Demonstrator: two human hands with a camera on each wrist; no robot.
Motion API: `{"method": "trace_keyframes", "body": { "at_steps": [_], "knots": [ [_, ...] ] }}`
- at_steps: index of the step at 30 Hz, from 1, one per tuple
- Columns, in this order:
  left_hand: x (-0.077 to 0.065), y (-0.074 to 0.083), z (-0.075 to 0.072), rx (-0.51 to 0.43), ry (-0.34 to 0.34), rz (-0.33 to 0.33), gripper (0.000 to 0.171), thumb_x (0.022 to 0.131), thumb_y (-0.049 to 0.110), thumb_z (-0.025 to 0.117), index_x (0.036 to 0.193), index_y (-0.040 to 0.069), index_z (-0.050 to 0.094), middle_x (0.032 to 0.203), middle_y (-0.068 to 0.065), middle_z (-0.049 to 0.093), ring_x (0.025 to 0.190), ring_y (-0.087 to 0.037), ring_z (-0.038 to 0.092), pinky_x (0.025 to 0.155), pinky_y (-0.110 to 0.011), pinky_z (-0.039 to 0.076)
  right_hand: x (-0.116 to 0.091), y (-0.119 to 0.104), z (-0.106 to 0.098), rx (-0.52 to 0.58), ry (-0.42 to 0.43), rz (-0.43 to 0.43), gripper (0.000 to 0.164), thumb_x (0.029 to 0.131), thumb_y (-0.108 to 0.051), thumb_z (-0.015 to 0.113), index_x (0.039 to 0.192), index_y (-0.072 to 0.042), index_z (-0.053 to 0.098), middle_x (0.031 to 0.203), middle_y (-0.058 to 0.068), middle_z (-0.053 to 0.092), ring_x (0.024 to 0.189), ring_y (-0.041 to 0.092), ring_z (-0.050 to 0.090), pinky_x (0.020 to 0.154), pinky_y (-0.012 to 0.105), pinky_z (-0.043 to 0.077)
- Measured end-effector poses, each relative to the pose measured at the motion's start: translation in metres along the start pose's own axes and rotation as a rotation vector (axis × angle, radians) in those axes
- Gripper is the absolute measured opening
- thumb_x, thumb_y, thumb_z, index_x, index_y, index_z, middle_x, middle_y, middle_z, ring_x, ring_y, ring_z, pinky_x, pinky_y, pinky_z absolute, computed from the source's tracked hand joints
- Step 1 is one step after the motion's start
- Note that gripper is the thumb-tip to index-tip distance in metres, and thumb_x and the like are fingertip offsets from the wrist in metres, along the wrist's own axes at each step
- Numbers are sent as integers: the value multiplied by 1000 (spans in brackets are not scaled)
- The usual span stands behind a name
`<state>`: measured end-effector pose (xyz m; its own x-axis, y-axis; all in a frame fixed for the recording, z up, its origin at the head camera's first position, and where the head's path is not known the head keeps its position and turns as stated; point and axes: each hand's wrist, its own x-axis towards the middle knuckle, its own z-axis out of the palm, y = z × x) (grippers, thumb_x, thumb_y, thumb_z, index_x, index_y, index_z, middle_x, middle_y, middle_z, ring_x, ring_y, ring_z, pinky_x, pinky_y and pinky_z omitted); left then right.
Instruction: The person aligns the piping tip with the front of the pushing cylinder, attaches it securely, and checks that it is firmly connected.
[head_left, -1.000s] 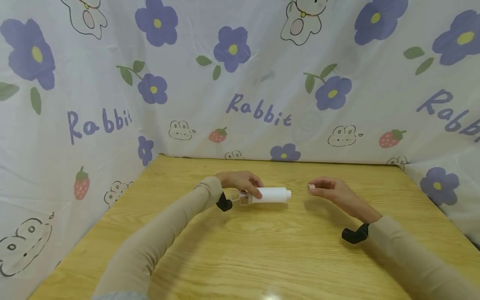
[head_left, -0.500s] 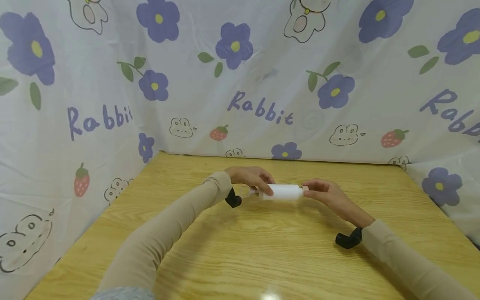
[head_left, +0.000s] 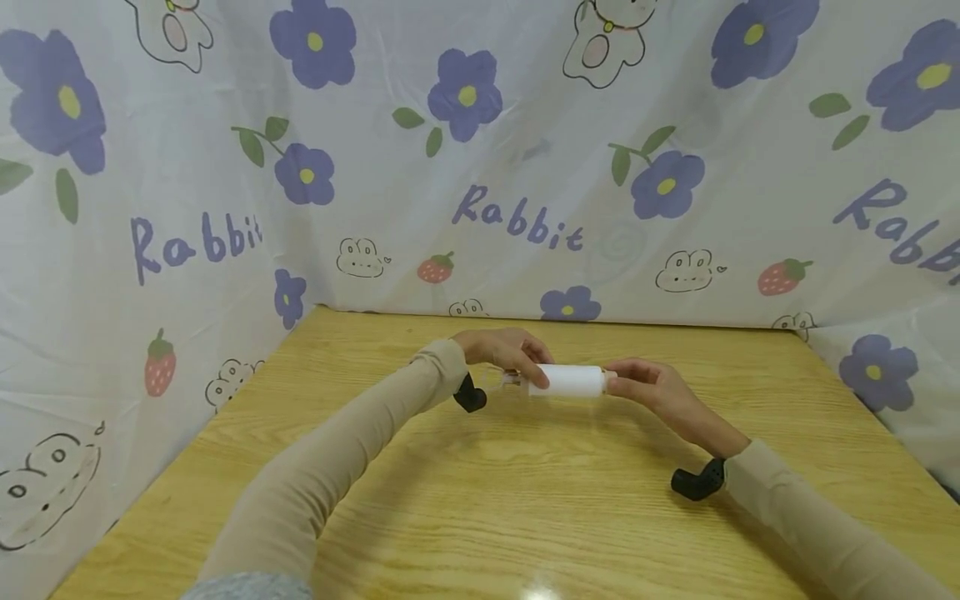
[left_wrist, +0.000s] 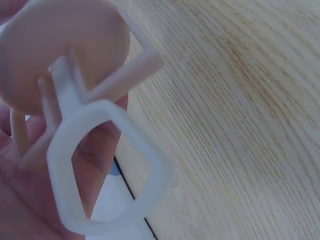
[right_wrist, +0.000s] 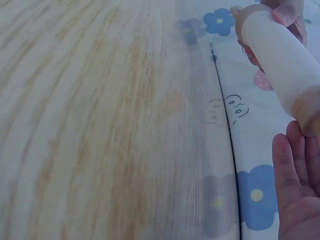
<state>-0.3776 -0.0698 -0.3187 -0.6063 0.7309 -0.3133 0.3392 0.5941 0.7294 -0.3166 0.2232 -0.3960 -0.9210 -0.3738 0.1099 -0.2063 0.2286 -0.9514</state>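
Observation:
A large plastic syringe with a white barrel lies sideways above the wooden table. My left hand grips its left end, thumb along the barrel. In the left wrist view, that end shows a beige disc with side loops and a plunger with a pale ring handle. The fingers of my right hand pinch a small pale cap at the tip of the syringe. From the right wrist, the barrel slants down to a beige end, with fingertips right beneath it.
The wood-grain table runs back to a white cloth backdrop printed with flowers, rabbits and strawberries. Cloth also hangs at both sides. Black wrist mounts sit below each wrist.
My right hand has brought the small cap left to the syringe's tip, from apart a second ago. My left hand has shifted the syringe right and slightly up.

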Motion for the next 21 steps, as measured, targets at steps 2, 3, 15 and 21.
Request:
{"method": "trace_keyframes", "body": {
  "at_steps": [2,3,15,21],
  "knots": [
    [0,1,0,0,11,2,35,89,22,74,121,10,67,109,-4,70,73,-13,56,63,-26,46,0,0,0,24,-8,1,42,98,-28,66,131,-2,60,121,-7,67,110,11,65,105,50,49],
    [-1,2,0,2,16,3,36,89,22,74,122,10,67,111,-3,70,75,-12,56,63,-26,46,0,0,0,39,-11,1,42,98,-28,65,131,-1,60,121,-6,67,110,11,65,105,51,49],
    [4,2,5,-8,44,-5,36,89,24,75,123,12,68,112,-3,71,77,-13,57,64,-25,46,3,0,2,60,21,90,57,103,-42,52,133,6,53,103,2,68,95,18,71,89,35,59],
    [4,4,7,-20,41,-7,36,89,24,75,123,13,68,112,-3,71,75,-14,55,63,-28,45,4,2,1,7,25,125,60,104,-51,46,131,2,55,95,5,72,89,18,72,80,35,61]
  ]
}}
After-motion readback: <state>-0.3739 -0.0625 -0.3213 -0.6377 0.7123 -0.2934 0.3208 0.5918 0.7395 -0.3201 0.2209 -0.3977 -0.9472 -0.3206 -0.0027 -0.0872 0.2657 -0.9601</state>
